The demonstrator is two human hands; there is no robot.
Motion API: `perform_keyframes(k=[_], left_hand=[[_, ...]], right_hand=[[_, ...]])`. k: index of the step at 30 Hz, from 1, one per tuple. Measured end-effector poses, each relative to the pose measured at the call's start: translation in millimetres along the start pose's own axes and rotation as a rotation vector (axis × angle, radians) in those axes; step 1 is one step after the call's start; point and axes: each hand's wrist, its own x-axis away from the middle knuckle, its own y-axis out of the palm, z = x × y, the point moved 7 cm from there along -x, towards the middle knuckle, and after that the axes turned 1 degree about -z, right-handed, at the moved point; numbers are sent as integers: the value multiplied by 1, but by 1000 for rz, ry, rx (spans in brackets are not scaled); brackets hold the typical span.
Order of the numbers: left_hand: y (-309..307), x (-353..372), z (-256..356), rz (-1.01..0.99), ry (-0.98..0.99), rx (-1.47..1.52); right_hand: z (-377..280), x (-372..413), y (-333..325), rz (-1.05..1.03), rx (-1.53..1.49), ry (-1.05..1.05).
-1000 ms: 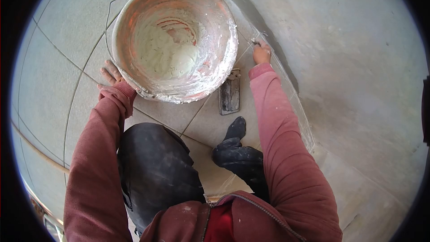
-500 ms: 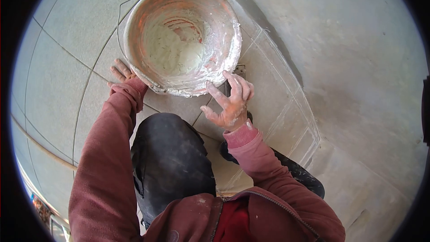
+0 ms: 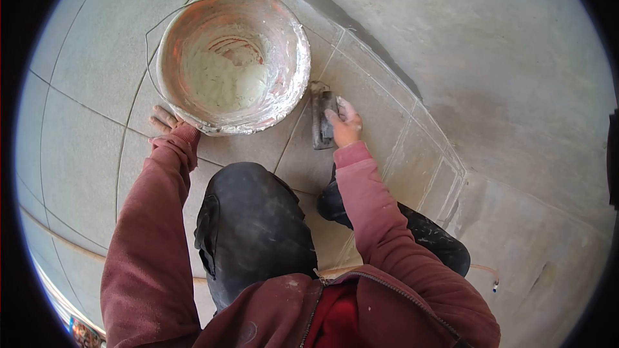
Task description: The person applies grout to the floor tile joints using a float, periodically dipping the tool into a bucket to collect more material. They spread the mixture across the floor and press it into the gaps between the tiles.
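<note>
A bucket (image 3: 235, 64) smeared with white plaster stands on the tiled floor, its wire handle hanging to the left. Beside its lower left rim is my left hand (image 3: 166, 120), fingers spread, partly hidden by the sleeve and the bucket. To the right of the bucket, my right hand (image 3: 345, 122) is closed on the grip of a dark, plaster-stained trowel (image 3: 320, 116). The trowel's blade is low over or on the floor; which of the two is unclear.
Floor tiles (image 3: 84, 135) with dark joints lie around the bucket. A grey wall (image 3: 503, 77) rises at the right. My bent knee (image 3: 251, 232) and dark boot (image 3: 432, 245) are below the hands. A thin hose (image 3: 64, 240) crosses the floor at the lower left.
My right hand has moved from the bucket's rim down to the trowel and closed on it. The bucket now appears further left and slightly lower in the view.
</note>
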Motion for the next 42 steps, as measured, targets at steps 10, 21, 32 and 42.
perform_keyframes(k=[10, 21, 32, 42], left_hand=[[8, -11, 1, -89, -24, -39], [5, -4, 1, -167, -142, -156], [14, 12, -12, -234, -317, -182], [24, -17, -67, 188, 116, 764]], right_hand=[[-64, 71, -43, -115, -1003, 229], [-194, 71, -224, 142, -887, -253], [2, 125, -323, 93, 8, -113], [226, 131, -187, 143, -477, 187]])
